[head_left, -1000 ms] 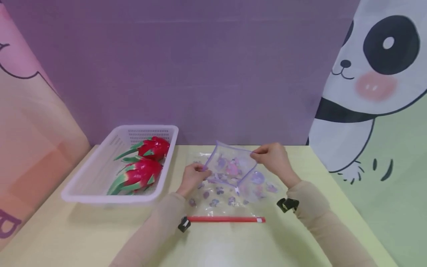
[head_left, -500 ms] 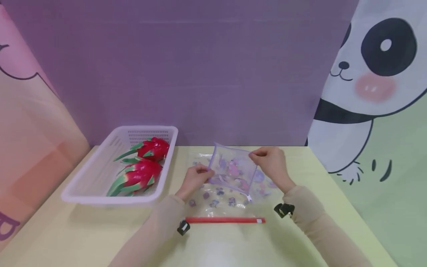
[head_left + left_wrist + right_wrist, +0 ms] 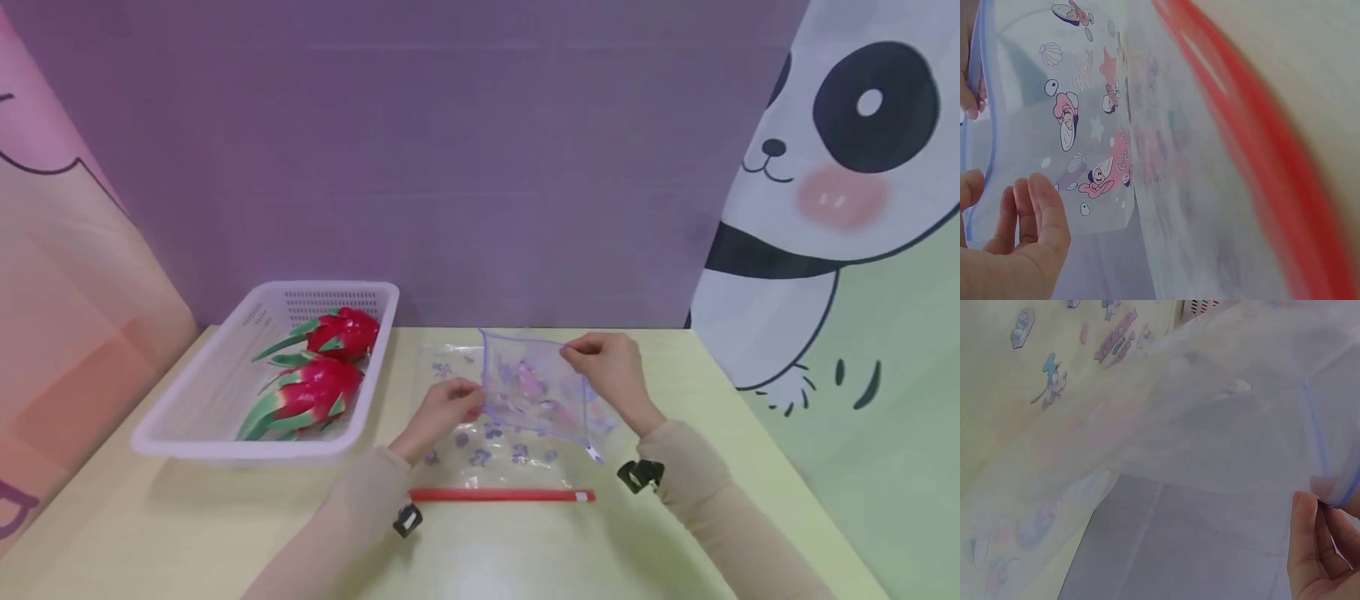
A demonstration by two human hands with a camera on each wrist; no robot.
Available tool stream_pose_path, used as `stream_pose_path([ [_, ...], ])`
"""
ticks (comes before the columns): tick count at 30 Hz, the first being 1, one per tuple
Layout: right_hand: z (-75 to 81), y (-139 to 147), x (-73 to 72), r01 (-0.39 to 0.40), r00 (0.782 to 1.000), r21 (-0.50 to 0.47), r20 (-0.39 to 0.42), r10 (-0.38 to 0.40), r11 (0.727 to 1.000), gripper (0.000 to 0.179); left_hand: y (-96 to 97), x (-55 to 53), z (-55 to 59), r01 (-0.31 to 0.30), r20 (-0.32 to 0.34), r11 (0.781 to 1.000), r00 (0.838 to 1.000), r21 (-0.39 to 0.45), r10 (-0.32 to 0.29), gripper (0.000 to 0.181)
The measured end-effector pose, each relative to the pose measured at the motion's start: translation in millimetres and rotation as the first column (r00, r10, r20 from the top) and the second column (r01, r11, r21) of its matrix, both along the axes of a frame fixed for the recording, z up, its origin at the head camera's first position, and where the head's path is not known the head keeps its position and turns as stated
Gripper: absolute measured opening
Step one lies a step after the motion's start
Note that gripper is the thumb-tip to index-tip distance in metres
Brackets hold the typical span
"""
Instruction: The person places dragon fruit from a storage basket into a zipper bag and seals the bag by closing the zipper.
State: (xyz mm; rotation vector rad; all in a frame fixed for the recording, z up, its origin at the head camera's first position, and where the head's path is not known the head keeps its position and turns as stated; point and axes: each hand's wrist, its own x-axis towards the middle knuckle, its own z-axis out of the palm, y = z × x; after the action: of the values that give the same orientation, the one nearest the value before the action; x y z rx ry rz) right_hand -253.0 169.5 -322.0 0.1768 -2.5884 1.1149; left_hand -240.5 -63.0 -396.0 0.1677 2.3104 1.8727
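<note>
A clear zip bag (image 3: 534, 408) with a purple rim and pink cartoon prints is held up over the table, its mouth spread. With thumb and fingertips, the right hand (image 3: 611, 367) pinches the rim at its upper right. At the rim's left side is the left hand (image 3: 442, 414); the left wrist view has its thumb and fingers apart, with the purple edge close by. A white slider (image 3: 593, 452) hangs at the lower right corner. Beneath lies another clear printed bag (image 3: 480, 458), flat, with a red closing strip (image 3: 510, 495) along its near edge.
On the left of the pale table (image 3: 480, 558) stands a white plastic basket (image 3: 240, 451). It holds two red dragon fruits (image 3: 321, 385) with green tips. A purple backdrop (image 3: 480, 167) rises behind, with a panda-printed curtain (image 3: 795, 325) on the right.
The rim's lower corner with the slider has swung right and down, widening the mouth's outline. The left hand has shifted slightly right along the rim. The right hand keeps its pinch.
</note>
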Motion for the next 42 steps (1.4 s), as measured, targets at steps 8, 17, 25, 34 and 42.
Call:
stream_pose_path([
  [8, -1.4, 4.9, 1.1, -0.003, 1.0, 0.023, 0.022, 0.003, 1.0, 0.015, -8.2, 11.0, -2.1, 0.087, -0.121, 0.987, 0.987, -0.137, -0.104, 0.024],
  [17, -2.6, 10.5, 1.5, -0.007, 0.999, 0.032, 0.036, 0.006, 0.999, 0.016, -18.7, 32.6, 6.3, 0.128, -0.271, 0.926, 0.934, -0.354, -0.233, 0.023],
  [25, -4.2, 12.0, 1.1, -0.022, 0.999, 0.032, 0.041, 0.021, 0.999, 0.017, -51.4, 58.6, 24.7, -0.014, -0.386, 0.864, 0.898, -0.503, -0.21, 0.026],
  [34, -4.0, 13.6, 1.3, -0.012, 1.0, 0.034, 0.026, 0.011, 0.999, 0.017, -112.2, 70.7, 53.3, -0.168, -0.468, 0.729, 0.854, -0.663, -0.228, 0.033],
  [42, -2.0, 13.3, 0.2, -0.035, 0.999, 0.026, 0.035, 0.034, 0.999, 0.018, -169.9, 55.6, 73.0, -0.264, -0.52, 0.654, 0.822, -0.709, -0.233, 0.038],
])
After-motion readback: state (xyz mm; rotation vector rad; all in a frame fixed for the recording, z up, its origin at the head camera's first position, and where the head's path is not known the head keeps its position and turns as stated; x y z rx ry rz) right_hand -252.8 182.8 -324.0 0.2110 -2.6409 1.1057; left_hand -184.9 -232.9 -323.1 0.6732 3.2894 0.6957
